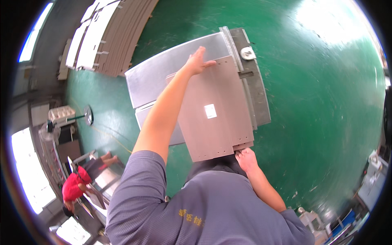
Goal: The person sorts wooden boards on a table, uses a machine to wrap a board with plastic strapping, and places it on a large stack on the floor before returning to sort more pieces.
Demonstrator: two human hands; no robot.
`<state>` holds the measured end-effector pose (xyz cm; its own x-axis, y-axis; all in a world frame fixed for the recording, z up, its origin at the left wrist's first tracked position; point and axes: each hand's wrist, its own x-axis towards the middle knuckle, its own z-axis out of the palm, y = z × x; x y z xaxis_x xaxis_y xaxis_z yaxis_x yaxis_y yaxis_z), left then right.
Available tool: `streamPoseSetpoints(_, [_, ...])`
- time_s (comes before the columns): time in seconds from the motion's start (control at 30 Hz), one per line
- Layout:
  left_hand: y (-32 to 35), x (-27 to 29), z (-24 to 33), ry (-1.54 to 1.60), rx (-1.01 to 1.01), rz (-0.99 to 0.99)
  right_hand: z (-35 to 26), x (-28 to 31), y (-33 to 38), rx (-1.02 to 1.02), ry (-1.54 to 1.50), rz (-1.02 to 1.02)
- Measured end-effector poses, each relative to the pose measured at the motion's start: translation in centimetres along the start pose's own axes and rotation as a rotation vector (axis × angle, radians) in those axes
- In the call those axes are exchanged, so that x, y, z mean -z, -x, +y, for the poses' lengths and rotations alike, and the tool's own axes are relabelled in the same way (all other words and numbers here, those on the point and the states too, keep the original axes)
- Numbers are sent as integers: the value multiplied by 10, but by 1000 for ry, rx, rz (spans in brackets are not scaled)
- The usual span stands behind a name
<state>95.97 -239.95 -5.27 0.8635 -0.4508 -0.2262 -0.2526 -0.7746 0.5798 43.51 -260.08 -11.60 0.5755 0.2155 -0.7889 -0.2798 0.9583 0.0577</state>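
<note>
Before me lies a flat brown board (218,126) with small holes along its ends and a white label (210,111) in its middle. Under its near right corner, edges of other brown boards (244,145) show. My left arm reaches across to the far end, where my left hand (198,63) has its fingers spread at the board's far edge. Close against the near right corner, my right hand (246,160) is closed with bent fingers; what they hold is hidden. The boards rest on a grey metal table (175,57).
A metal fence (232,51) and a side plate (261,102) with a white round part (247,53) border the table's right. Stacked brown panels (126,36) stand far left. At left are a standing fan (50,131) and a person in red (77,183) by a bench.
</note>
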Motion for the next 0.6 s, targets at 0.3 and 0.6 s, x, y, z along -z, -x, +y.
streamPoseSetpoints(0.3, [368,-63,-34,527,404,356,-8,-116,47,786,1349,292])
streamPoseSetpoints(0.6, [395,-105,-24,860,346,410,3,-185,-4,630,2204,197])
